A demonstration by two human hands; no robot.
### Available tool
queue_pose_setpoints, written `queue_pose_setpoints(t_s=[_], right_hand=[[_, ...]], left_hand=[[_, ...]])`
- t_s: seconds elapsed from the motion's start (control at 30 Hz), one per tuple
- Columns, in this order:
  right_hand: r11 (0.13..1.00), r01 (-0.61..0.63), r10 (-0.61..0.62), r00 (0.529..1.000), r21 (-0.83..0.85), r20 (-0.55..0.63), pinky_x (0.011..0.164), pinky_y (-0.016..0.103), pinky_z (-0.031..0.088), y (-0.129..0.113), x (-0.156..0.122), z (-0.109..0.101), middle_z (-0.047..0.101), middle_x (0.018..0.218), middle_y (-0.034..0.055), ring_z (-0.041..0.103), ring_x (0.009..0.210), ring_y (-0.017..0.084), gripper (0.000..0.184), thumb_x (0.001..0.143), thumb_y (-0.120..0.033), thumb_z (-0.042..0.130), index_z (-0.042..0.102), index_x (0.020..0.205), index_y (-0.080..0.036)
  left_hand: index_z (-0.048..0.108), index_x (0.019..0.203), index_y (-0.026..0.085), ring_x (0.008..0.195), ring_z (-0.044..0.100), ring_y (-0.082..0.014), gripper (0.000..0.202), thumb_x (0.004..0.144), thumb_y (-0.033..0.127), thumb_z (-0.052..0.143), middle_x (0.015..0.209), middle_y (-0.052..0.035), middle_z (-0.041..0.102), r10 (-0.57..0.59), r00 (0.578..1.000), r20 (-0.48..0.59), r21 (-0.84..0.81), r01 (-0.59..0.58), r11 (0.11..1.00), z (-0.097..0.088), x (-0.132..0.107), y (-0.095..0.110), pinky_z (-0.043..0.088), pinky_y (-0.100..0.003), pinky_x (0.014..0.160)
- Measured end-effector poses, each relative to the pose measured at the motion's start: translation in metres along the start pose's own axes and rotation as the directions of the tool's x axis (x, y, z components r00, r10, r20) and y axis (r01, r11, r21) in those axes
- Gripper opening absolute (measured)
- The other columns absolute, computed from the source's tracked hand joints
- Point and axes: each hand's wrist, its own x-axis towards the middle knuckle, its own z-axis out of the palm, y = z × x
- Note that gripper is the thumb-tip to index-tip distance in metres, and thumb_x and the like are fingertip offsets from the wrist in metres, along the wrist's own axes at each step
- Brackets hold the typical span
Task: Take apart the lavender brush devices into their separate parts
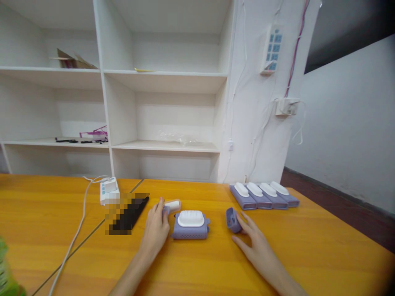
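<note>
Between my hands lies a purple case (190,232) with a white oval bristled brush head (191,218) on top. Small tabs stick out at its sides. To its left, my left hand (156,225) has its fingers closed around the purple end of a small white cylinder (173,205) with a clear cover. On the right, my right hand (253,243) holds a small hollow purple piece (233,220) by its right side, the fingers behind it and the thumb below. The piece is tilted, its opening facing left.
Several similar purple cases with white tops (267,193) stand in a row at the back right. A black flat object (132,216), partly pixelated, lies on the left. Behind it sits a white power strip (109,191), its cable (80,224) running forward. White shelves (166,146) rise behind the table.
</note>
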Motion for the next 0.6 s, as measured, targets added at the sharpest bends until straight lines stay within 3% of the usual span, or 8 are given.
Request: queue_pose_setpoints(t_s=[0.1, 0.2, 0.3, 0.37, 0.47, 0.6], right_hand=[[0.999, 0.047, -0.048, 0.996, 0.016, 0.073, 0.124, 0.047, 0.026, -0.010, -0.006, -0.002, 0.033, 0.164, 0.0092, 0.031, 0.151, 0.026, 0.060, 0.096, -0.039, 0.052, 0.043, 0.152, -0.019], [0.997, 0.074, -0.076, 0.990, 0.028, 0.119, 0.124, 0.049, 0.026, -0.019, -0.010, -0.006, 0.034, 0.163, 0.0101, 0.032, 0.150, 0.026, 0.058, 0.098, -0.040, 0.049, 0.043, 0.152, -0.019], [0.995, 0.091, -0.096, 0.985, 0.042, 0.143, 0.122, 0.049, 0.030, -0.026, -0.012, -0.010, 0.042, 0.159, 0.0105, 0.039, 0.147, 0.028, 0.055, 0.098, -0.040, 0.050, 0.047, 0.150, -0.020], [0.993, 0.104, -0.110, 0.984, 0.052, 0.139, 0.120, 0.048, 0.035, -0.031, -0.013, -0.011, 0.051, 0.152, 0.0108, 0.047, 0.141, 0.028, 0.051, 0.099, -0.040, 0.049, 0.052, 0.146, -0.022], [0.989, 0.130, -0.138, 0.983, 0.069, 0.125, 0.117, 0.043, 0.040, -0.038, -0.015, -0.011, 0.058, 0.143, 0.0106, 0.054, 0.134, 0.026, 0.046, 0.101, -0.038, 0.046, 0.054, 0.144, -0.024], [0.983, 0.155, -0.171, 0.971, 0.101, 0.168, 0.122, 0.045, 0.032, -0.039, -0.018, -0.006, 0.048, 0.154, 0.0072, 0.043, 0.144, 0.025, 0.052, 0.099, -0.034, 0.048, 0.045, 0.151, -0.026]], left_hand=[[0.053, 0.137, 0.007, 0.121, 0.061, -0.0321, 0.044, 0.100, 0.026, 0.039, 0.129, -0.0205, 0.064, 0.018, 1.000, -0.001, -0.009, -0.018, 1.000, -0.001, 0.000, 0.002, 0.048, -0.053, 0.106], [0.053, 0.138, 0.009, 0.131, 0.054, -0.0315, 0.045, 0.101, 0.033, 0.042, 0.138, -0.0198, 0.059, 0.096, 0.995, 0.016, -0.021, -0.096, 0.995, -0.010, -0.001, 0.017, 0.042, -0.053, 0.113], [0.055, 0.139, 0.021, 0.138, 0.049, -0.0256, 0.043, 0.100, 0.038, 0.048, 0.146, -0.0105, 0.056, 0.247, 0.963, 0.112, -0.067, -0.240, 0.968, -0.018, -0.009, 0.038, 0.038, -0.045, 0.118], [0.049, 0.144, 0.025, 0.142, 0.045, -0.0269, 0.054, 0.095, 0.044, 0.058, 0.152, -0.0091, 0.051, 0.321, 0.925, 0.205, -0.097, -0.307, 0.947, -0.019, -0.016, 0.050, 0.037, -0.046, 0.119], [0.036, 0.153, 0.021, 0.144, 0.040, -0.0332, 0.082, 0.084, 0.047, 0.072, 0.156, -0.0146, 0.044, 0.322, 0.897, 0.304, -0.104, -0.305, 0.947, -0.016, -0.026, 0.061, 0.035, -0.053, 0.119], [0.027, 0.157, 0.022, 0.141, 0.042, -0.0320, 0.087, 0.084, 0.033, 0.072, 0.154, -0.0138, 0.046, 0.302, 0.886, 0.351, -0.118, -0.278, 0.953, -0.013, -0.033, 0.067, 0.034, -0.051, 0.119]])
